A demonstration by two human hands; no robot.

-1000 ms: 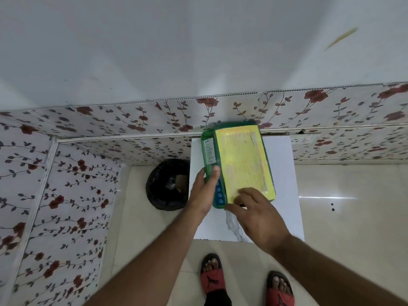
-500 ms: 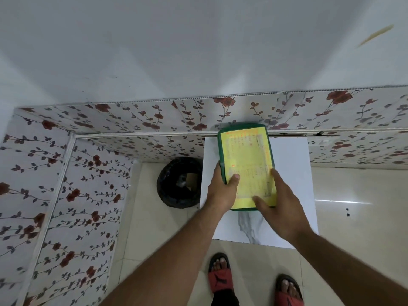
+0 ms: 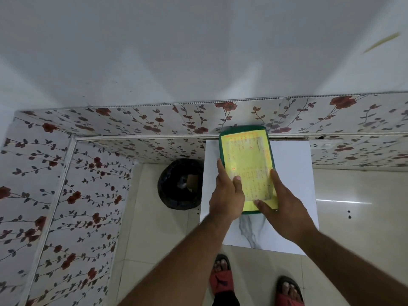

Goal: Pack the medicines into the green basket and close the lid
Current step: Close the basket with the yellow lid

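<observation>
The green basket (image 3: 222, 151) stands on a white table (image 3: 293, 168), seen from above. Its lid (image 3: 247, 155) lies flat over it, a green rim around a yellow printed sheet. My left hand (image 3: 227, 193) grips the lid's near left edge, thumb on top. At the near right corner my right hand (image 3: 282, 206) presses down, fingers spread on the yellow sheet. No medicines show; the basket's inside is hidden under the lid.
A black bin (image 3: 180, 184) lined with a dark bag stands on the floor left of the table. Floral wall panels close the back and left. My feet in red sandals (image 3: 220, 281) stand at the table's near edge on pale tiles.
A second ago the lid sat askew with the basket's green side and a box showing at left. Now it lies flat, and both hands have shifted onto its near corners.
</observation>
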